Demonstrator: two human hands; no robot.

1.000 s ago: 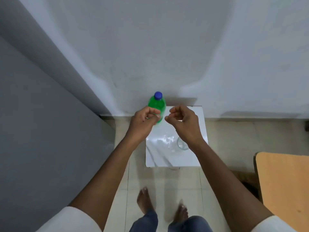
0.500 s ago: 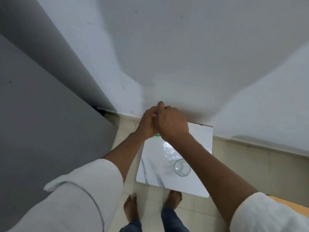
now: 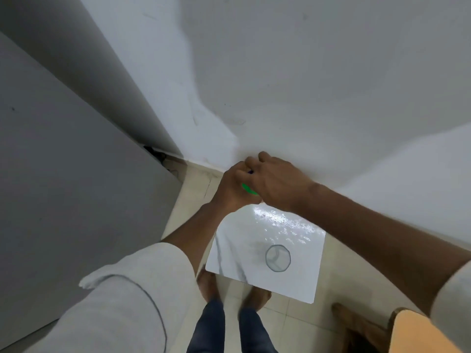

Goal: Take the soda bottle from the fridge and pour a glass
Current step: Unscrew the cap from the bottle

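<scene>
The green soda bottle stands at the far end of a small white table, almost fully hidden under both hands; only a green sliver and a trace of its blue cap show. My left hand is wrapped around the bottle's body. My right hand is closed over the top, on the cap. An empty clear glass stands upright on the table, nearer to me and to the right of the bottle.
A grey fridge side fills the left. A white wall rises right behind the table. A wooden tabletop corner sits at the bottom right. My bare feet stand on the tiled floor at the table's near edge.
A second ago both hands hovered in front of the visible bottle; they have since closed on it, left on the body, right on the cap. The view has tilted down and closer.
</scene>
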